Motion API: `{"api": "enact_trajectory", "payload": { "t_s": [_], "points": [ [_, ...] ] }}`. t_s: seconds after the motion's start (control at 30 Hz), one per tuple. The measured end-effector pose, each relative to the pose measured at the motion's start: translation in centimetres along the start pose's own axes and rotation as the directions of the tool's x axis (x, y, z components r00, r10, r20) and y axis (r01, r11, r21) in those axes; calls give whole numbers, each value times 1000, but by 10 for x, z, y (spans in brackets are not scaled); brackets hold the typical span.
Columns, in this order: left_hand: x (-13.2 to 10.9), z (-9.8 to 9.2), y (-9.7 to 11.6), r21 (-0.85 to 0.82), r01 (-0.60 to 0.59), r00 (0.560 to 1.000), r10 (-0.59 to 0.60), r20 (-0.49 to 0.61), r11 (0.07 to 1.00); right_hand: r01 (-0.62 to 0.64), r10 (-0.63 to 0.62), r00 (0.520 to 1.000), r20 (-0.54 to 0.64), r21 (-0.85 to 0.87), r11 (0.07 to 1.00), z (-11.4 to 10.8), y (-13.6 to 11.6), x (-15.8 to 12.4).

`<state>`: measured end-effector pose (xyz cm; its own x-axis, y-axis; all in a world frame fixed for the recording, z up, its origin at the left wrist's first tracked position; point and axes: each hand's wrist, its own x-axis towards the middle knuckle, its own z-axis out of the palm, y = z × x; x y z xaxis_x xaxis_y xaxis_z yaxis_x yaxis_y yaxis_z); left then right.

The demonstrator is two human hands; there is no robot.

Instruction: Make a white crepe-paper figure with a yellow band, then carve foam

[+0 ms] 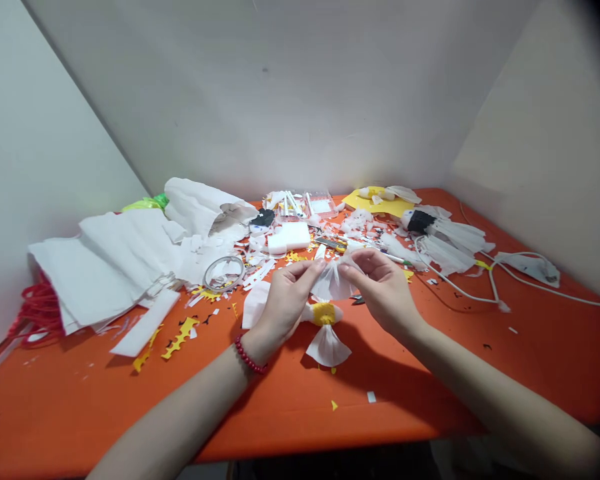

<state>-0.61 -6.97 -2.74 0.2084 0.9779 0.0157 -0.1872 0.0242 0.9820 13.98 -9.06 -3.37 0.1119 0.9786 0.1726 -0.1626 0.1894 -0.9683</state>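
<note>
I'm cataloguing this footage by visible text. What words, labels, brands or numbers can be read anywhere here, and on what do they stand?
None can be read.
Clear plastic boxes at the back of the orange table: bits of colour inside, too small and blurred to read.
White tissue piece held by the left hand and right hand: blank.
White paper stack: no print shows.
</note>
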Motion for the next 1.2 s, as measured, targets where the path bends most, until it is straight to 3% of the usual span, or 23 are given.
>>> {"api": "enact_trajectory", "payload": {
  "t_s": [0.17, 0.33, 0.53, 0.67, 0.8, 1.03, 1.2],
  "points": [
    [-1, 0, 5, 120, 12, 1000, -11, -4, 993, -55, 55, 998, 5, 45, 997, 1, 0, 0],
    [-3, 1, 10, 233, -82, 997, 77, 28, 969, -66, 65, 998, 10, 74, 995, 1, 5, 3],
    [1, -1, 7, 107, -11, 1000, 13, -23, 994, -27, 30, 998, -63, 46, 999, -1, 11, 5],
    [3, -2, 4, 33, 65, 998, -65, 7, 997, 33, -36, 994, -108, -28, 999, 0, 10, 3],
    [1, 0, 7, 68, 95, 994, -98, 42, 993, 40, -42, 998, -56, -27, 999, 3, 7, 1],
    [-4, 2, 13, 154, 50, 995, -63, 82, 987, 65, -67, 997, -41, -48, 997, 4, 9, -2],
    [-4, 1, 12, 193, 21, 999, -30, 41, 981, 71, -71, 997, -18, -18, 997, 4, 6, -4]
  ]
}}
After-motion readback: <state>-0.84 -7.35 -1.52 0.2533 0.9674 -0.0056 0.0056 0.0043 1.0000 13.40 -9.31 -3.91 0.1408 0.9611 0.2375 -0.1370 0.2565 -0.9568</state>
